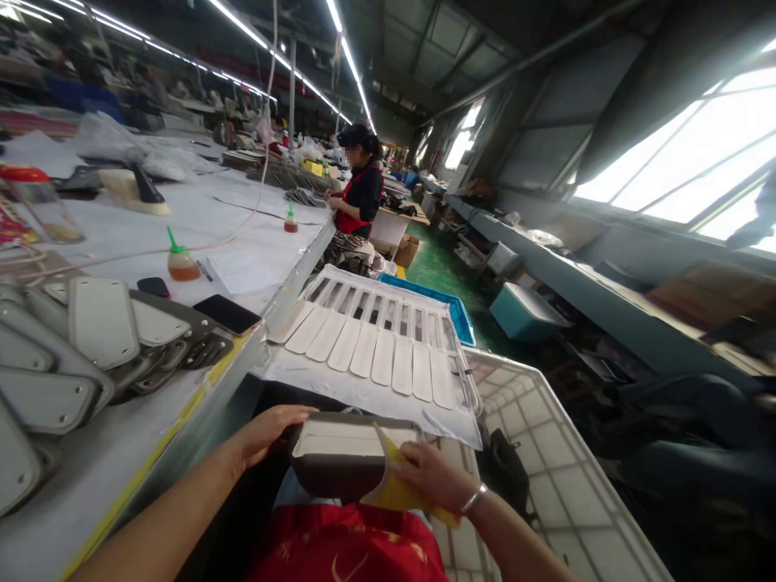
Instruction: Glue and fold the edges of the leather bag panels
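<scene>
A dark curved piece with a cream panel (339,440) is held low in front of my body. My left hand (272,432) grips its left end, fingers bent over the upper edge. My right hand (428,473) is closed on a yellow cloth (388,477), which lies against the right end of the piece. Just beyond, several pale rounded strips (364,352) lie in a row on a white rack (388,307).
On the white table (242,210) at left are stacked grey panels (103,323), a black phone (226,314) and a glue bottle (182,263). A white crate (570,469) stands at right. A person (360,190) works further along the table.
</scene>
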The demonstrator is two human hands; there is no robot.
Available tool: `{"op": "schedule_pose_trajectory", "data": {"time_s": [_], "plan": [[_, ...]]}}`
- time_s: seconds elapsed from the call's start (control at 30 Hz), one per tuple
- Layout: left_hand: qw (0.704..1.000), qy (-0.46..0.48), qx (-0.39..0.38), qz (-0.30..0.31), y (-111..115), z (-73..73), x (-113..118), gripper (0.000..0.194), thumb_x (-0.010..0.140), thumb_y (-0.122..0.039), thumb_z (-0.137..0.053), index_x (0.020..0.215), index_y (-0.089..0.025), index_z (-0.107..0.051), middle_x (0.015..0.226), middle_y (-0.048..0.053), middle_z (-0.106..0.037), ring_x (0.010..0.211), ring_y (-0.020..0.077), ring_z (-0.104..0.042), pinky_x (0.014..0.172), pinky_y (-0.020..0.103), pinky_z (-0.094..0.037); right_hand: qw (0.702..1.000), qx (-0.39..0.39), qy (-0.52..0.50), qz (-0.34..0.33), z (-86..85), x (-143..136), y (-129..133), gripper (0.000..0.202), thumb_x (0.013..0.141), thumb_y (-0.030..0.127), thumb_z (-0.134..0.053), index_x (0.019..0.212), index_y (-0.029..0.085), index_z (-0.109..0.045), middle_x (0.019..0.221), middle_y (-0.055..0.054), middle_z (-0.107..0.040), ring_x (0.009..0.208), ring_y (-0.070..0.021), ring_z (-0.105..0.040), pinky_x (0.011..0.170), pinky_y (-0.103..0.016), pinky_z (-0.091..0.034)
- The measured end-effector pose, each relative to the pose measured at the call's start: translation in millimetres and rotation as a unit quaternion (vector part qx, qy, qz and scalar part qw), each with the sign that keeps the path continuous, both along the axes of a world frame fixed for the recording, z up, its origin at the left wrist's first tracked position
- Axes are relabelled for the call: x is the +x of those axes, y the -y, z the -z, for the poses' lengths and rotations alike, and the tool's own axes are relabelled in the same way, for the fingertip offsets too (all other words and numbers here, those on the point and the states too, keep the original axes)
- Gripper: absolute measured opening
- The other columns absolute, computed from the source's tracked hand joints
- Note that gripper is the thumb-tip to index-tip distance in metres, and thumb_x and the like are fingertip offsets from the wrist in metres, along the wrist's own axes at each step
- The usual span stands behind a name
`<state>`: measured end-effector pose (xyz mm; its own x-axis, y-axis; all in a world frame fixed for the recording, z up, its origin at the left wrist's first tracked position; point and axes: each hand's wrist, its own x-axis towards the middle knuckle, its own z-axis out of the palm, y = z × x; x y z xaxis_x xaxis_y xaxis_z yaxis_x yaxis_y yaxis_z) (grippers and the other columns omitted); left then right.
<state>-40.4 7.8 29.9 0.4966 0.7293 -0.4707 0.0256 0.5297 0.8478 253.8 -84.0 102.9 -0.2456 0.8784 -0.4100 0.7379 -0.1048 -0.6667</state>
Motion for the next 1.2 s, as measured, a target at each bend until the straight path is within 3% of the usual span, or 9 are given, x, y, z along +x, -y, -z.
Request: {"op": "schedule_pose_trajectory", "data": {"time_s": [0.17, 0.33, 0.57, 0.87, 1.03, 1.13, 1.2], "plan": [[0.999, -0.016, -0.028, 0.012, -5.0, -2.2, 2.7, 0.043, 0.067, -0.032, -0.064, 0.107, -0.019, -0.064, 0.084, 0.003, -0.069, 0.077, 0.0192, -0.059, 0.059, 0.026, -0.045, 0.999, 0.020, -0.047, 0.014, 16.3, -2.9, 3.1, 0.026, 0.082, 0.037, -0.050, 0.066, 0.016, -0.046, 0.065, 0.001, -0.046, 0.059, -0.0100, -0.038, 0.052, -0.023, -0.030], [0.998, -0.016, -0.045, 0.040, -8.7, -10.7, 4.9, 0.043, 0.070, -0.032, -0.063, 0.110, -0.018, -0.062, 0.087, 0.005, -0.069, 0.078, 0.0199, -0.060, 0.059, 0.027, -0.046, 0.996, 0.003, -0.085, 0.024, 24.9, 5.5, 0.6, 0.029, 0.082, 0.041, -0.050, 0.067, 0.016, -0.046, 0.068, 0.001, -0.046, 0.063, -0.0105, -0.038, 0.054, -0.022, -0.031], [0.994, -0.034, -0.056, 0.090, -17.5, -26.2, 12.5, 0.041, 0.067, -0.025, -0.061, 0.106, -0.015, -0.065, 0.092, 0.007, -0.070, 0.077, 0.0206, -0.061, 0.058, 0.025, -0.044, 0.987, -0.034, -0.153, 0.029, 30.7, 17.7, -6.2, 0.032, 0.082, 0.045, -0.051, 0.070, 0.015, -0.048, 0.069, 0.001, -0.047, 0.063, -0.0104, -0.038, 0.054, -0.022, -0.031], [0.991, -0.096, -0.044, 0.078, -17.8, -33.8, 37.2, 0.035, 0.061, -0.014, -0.049, 0.089, -0.016, -0.071, 0.070, 0.001, -0.069, 0.062, 0.0166, -0.059, 0.050, 0.022, -0.039, 0.988, -0.030, -0.148, 0.024, 33.4, 22.1, -11.1, 0.027, 0.081, 0.040, -0.052, 0.070, 0.015, -0.051, 0.069, 0.001, -0.049, 0.064, -0.0105, -0.040, 0.056, -0.021, -0.031], [0.995, -0.076, -0.032, 0.055, -15.8, -36.2, 39.7, 0.038, 0.059, -0.013, -0.053, 0.094, -0.014, -0.069, 0.085, 0.005, -0.072, 0.079, 0.0215, -0.063, 0.066, 0.026, -0.046, 0.985, -0.014, -0.169, 0.034, 33.2, 15.5, -7.6, 0.027, 0.079, 0.040, -0.054, 0.068, 0.015, -0.052, 0.067, 0.001, -0.049, 0.063, -0.0100, -0.040, 0.055, -0.021, -0.031], [0.998, -0.039, -0.036, 0.043, -9.7, -38.1, 25.5, 0.040, 0.068, -0.028, -0.061, 0.106, -0.015, -0.065, 0.106, 0.009, -0.068, 0.099, 0.0243, -0.060, 0.081, 0.030, -0.046, 0.966, -0.055, -0.241, 0.075, 34.2, 18.0, 2.4, 0.033, 0.078, 0.047, -0.056, 0.074, 0.014, -0.055, 0.067, 0.001, -0.050, 0.059, -0.0097, -0.041, 0.053, -0.021, -0.031], [0.999, 0.000, -0.028, 0.023, -2.7, -35.5, 17.0, 0.045, 0.074, -0.040, -0.059, 0.112, -0.016, -0.062, 0.116, 0.010, -0.063, 0.108, 0.0246, -0.056, 0.089, 0.032, -0.044, 0.936, -0.089, -0.324, 0.104, 36.3, 20.4, 12.2, 0.035, 0.077, 0.049, -0.057, 0.083, 0.015, -0.056, 0.072, -0.001, -0.054, 0.063, -0.0110, -0.046, 0.056, -0.022, -0.036]]}}
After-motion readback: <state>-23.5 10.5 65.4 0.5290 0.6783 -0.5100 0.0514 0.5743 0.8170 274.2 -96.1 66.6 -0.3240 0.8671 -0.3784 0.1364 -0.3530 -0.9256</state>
